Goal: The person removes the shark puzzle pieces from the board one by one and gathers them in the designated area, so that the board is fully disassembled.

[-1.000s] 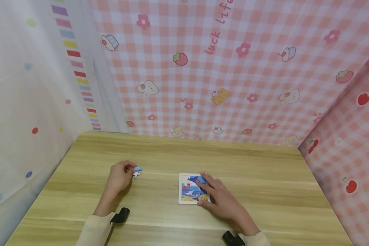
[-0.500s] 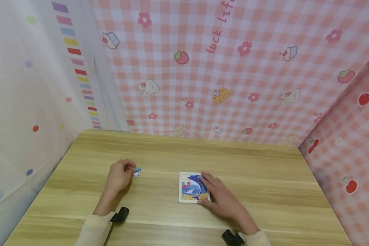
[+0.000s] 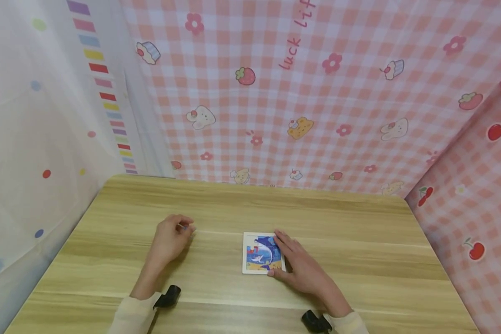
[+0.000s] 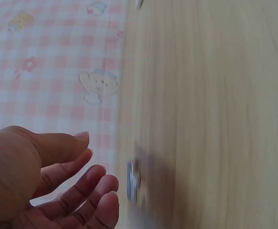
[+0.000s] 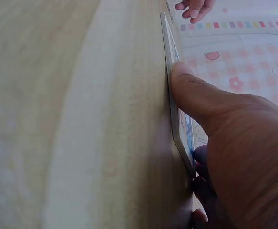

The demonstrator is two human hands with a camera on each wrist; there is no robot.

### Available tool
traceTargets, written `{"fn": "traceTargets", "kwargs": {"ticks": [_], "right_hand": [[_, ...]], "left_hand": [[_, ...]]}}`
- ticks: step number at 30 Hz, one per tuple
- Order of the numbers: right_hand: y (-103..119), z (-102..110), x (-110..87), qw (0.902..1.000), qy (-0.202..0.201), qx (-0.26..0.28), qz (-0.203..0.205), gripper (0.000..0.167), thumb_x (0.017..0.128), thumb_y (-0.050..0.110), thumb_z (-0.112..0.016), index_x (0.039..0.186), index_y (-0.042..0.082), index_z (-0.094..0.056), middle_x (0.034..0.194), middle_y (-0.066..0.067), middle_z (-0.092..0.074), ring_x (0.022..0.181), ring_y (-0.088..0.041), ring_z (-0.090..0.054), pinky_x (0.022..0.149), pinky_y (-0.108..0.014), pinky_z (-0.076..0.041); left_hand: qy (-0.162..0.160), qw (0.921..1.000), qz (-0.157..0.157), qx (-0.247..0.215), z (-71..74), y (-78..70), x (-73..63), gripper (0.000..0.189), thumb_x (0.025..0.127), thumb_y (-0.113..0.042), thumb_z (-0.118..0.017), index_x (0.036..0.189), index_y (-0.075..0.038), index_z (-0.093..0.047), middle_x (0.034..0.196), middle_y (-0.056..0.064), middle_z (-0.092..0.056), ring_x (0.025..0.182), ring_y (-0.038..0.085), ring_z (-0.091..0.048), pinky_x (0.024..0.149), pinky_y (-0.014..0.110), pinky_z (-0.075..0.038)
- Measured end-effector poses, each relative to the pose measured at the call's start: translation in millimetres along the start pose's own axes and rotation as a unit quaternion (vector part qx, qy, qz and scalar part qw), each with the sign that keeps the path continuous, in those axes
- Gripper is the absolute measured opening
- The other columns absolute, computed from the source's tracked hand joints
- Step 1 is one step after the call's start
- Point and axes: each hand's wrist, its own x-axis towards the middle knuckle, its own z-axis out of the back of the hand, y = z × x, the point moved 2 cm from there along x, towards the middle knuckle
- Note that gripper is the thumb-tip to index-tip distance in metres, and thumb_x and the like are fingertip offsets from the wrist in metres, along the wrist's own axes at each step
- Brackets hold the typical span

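Observation:
A square jigsaw puzzle (image 3: 260,258) with a white frame and a sea picture of a dolphin lies flat on the table. My right hand (image 3: 302,266) holds it at its right side, thumb at the near edge and fingers at the far corner. In the right wrist view the thumb (image 5: 196,93) rests against the puzzle's edge. To the left, my left hand (image 3: 173,239) hovers over a small puzzle piece (image 4: 133,181), its fingers loosely bent and apart from the piece. In the head view that hand mostly hides the piece; only a bit of blue shows.
The wooden table (image 3: 217,297) runs back to a pink checked cloth (image 3: 271,116) hanging behind it. A white dotted cloth (image 3: 37,139) hangs at the left, another checked cloth (image 3: 476,199) at the right. Black wrist cameras sit at both sleeves.
My left hand has shifted slightly to the right and now covers the piece that showed beside its fingertips. The right hand stays at the puzzle, its fingers drawn a little toward the edge.

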Motion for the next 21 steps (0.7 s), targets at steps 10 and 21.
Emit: {"fn": "traceTargets", "kwargs": {"ticks": [10,21], "right_hand": [[-1.3,0.8,1.1,0.9999,0.006,-0.004,-0.014,0.094,0.092,0.056,-0.069,0.163,0.014,-0.026,0.172,-0.001,-0.018,0.159,-0.027,-0.021,0.126,-0.049,-0.021],[-2.5,-1.3,-0.1,1.0000,-0.005,-0.005,-0.004,0.092,0.092,0.057,-0.068,0.162,0.011,-0.029,0.172,-0.004,-0.021,0.158,-0.028,-0.022,0.126,-0.051,-0.022]], "left_hand": [[0.018,0.9991,-0.027,-0.028,-28.8,-25.5,-4.1,0.016,0.092,-0.010,-0.074,0.106,-0.002,-0.074,0.094,0.009,-0.068,0.083,0.019,-0.064,0.073,0.027,-0.054],[0.038,0.9953,-0.048,-0.075,-64.8,-50.3,-10.6,0.011,0.090,-0.005,-0.076,0.100,-0.002,-0.074,0.085,0.004,-0.067,0.075,0.012,-0.060,0.068,0.022,-0.051]]}}
